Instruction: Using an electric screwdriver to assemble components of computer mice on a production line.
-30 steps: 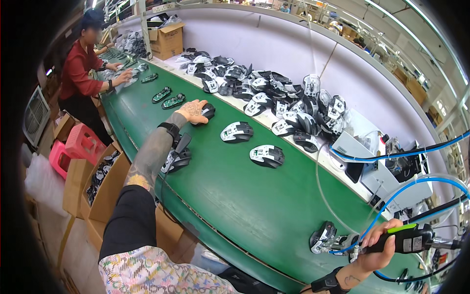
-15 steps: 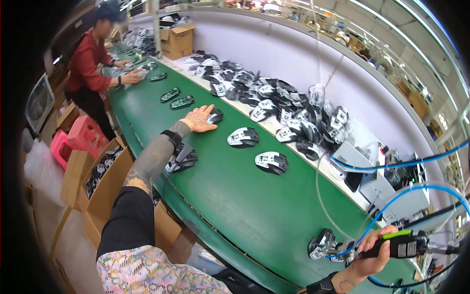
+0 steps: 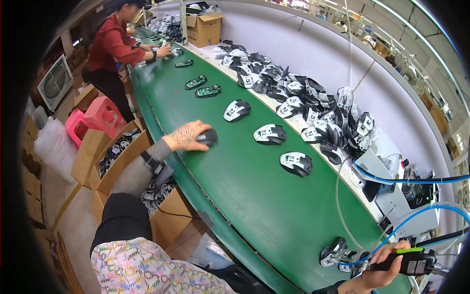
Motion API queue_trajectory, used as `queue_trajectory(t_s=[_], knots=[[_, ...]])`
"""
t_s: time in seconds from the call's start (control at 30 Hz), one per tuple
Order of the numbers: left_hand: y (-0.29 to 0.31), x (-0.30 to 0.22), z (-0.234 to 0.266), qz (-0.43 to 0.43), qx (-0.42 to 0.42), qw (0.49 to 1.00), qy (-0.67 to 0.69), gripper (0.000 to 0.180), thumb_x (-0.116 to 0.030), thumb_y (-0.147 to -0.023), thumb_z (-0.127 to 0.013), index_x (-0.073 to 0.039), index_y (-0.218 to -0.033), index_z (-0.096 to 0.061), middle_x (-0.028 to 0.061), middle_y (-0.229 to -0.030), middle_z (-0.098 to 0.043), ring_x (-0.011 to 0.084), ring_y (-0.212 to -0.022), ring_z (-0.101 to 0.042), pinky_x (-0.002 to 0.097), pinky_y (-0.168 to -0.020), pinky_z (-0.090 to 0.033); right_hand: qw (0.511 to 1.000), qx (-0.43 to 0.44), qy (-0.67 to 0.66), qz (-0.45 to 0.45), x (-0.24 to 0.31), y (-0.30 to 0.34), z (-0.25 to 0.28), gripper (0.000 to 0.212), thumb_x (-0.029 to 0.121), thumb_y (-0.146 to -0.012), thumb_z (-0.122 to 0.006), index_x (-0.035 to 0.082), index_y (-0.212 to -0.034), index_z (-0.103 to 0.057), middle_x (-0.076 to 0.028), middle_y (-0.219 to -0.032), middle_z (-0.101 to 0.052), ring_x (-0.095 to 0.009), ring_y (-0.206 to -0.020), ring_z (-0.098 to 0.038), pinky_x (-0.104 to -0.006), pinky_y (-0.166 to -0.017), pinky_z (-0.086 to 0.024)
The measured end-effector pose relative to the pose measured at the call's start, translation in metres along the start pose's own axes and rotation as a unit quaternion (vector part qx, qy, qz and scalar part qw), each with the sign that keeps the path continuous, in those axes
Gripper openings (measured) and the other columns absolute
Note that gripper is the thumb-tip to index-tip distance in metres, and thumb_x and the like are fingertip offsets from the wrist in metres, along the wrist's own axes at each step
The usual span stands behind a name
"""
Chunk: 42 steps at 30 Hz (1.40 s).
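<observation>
My left hand (image 3: 185, 136) reaches over the green conveyor belt (image 3: 230, 171), its fingers and thumb round a dark mouse shell (image 3: 209, 137), slightly blurred. Beyond it lie three white-and-black mouse shells, a near-hand one (image 3: 237, 110), a middle one (image 3: 270, 134) and a right one (image 3: 296, 163), in a slanting row. At the lower right my right hand (image 3: 387, 267) is wrapped round a black power screwdriver (image 3: 413, 262) with a green lever. Left of it, a mouse shell (image 3: 332, 251) sits by a metal fixture (image 3: 345, 257), partly hidden.
Heaped mouse shells (image 3: 298, 93) line the white ledge behind the belt. Green circuit boards (image 3: 208, 91) lie farther up, near a co-worker in a red top (image 3: 115, 41). Blue air hoses (image 3: 406, 215) arch at right. Open cartons (image 3: 171, 215) and pink stools (image 3: 105, 116) stand at left.
My left hand has let go of the near-hand white-and-black shell and drawn back to the dark one. My right hand keeps the screwdriver. The whole view has shifted.
</observation>
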<state>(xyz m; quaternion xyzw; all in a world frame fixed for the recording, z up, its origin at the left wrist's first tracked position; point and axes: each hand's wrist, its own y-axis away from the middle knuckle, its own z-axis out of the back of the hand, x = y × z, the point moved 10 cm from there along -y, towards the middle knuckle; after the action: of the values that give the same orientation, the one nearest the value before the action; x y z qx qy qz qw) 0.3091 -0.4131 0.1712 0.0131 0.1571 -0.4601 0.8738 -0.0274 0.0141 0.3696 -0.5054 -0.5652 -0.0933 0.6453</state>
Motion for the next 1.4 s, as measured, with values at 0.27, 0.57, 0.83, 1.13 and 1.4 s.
queue_trajectory(t_s=[0.27, 0.57, 0.83, 1.13, 1.4], knots=[[-0.098, 0.148, 0.04, 0.182, -0.105, 0.972, -0.102, 0.067, -0.036, -0.067, -0.07, -0.009, -0.124, -0.048, 0.016, -0.121, -0.047, 0.0324, -0.112, -0.047, 0.0377, -0.095, -0.039, 0.998, 0.037, -0.045, -0.009, -0.003, 0.002, -0.006, 0.027, 0.029, -0.087, -0.049, 0.004, -0.094, -0.042, -0.002, -0.058, -0.041, -0.008, -0.044, -0.038, -0.0192, -0.045, -0.031], [-0.153, 0.179, 0.01, 0.15, 0.015, 0.989, -0.015, 0.07, -0.033, -0.07, -0.068, -0.013, -0.131, -0.041, 0.0132, -0.135, -0.036, 0.0316, -0.121, -0.039, 0.0366, -0.102, -0.032, 1.0, -0.015, -0.026, 0.001, 0.0, 0.0, -0.013, 0.031, 0.028, -0.078, -0.058, 0.0, -0.091, -0.052, -0.009, -0.061, -0.046, -0.014, -0.046, -0.044, -0.0231, -0.037, -0.036], [-0.144, 0.185, -0.004, 0.146, 0.004, 0.989, -0.017, 0.071, -0.044, -0.075, -0.062, -0.014, -0.134, -0.036, 0.0157, -0.141, -0.028, 0.0346, -0.125, -0.036, 0.0382, -0.103, -0.031, 1.0, -0.007, -0.018, -0.001, -0.005, 0.0, -0.022, 0.034, 0.032, -0.079, -0.058, 0.001, -0.091, -0.051, -0.008, -0.061, -0.046, -0.014, -0.045, -0.043, -0.0223, -0.036, -0.037], [-0.127, -0.074, 0.064, -0.168, -0.307, 0.937, -0.001, 0.041, -0.027, -0.07, -0.068, -0.003, -0.101, -0.058, 0.0162, -0.101, -0.057, 0.0342, -0.095, -0.054, 0.0401, -0.082, -0.045, 0.999, -0.021, -0.041, -0.023, -0.009, 0.006, -0.024, 0.028, 0.029, -0.082, -0.055, 0.003, -0.092, -0.052, -0.007, -0.061, -0.049, -0.014, -0.046, -0.044, -0.0227, -0.039, -0.036], [-0.147, -0.284, -0.098, -0.29, -0.065, 0.953, 0.057, 0.063, -0.049, -0.073, -0.061, -0.013, -0.123, -0.048, 0.0169, -0.132, -0.039, 0.0375, -0.118, -0.04, 0.0449, -0.093, -0.038, 0.996, -0.086, -0.031, 0.002, -0.003, 0.008, -0.014, 0.012, 0.021, -0.081, -0.057, 0.01, -0.085, -0.054, -0.003, -0.058, -0.047, -0.012, -0.046, -0.042, -0.0211, -0.041, -0.034]])
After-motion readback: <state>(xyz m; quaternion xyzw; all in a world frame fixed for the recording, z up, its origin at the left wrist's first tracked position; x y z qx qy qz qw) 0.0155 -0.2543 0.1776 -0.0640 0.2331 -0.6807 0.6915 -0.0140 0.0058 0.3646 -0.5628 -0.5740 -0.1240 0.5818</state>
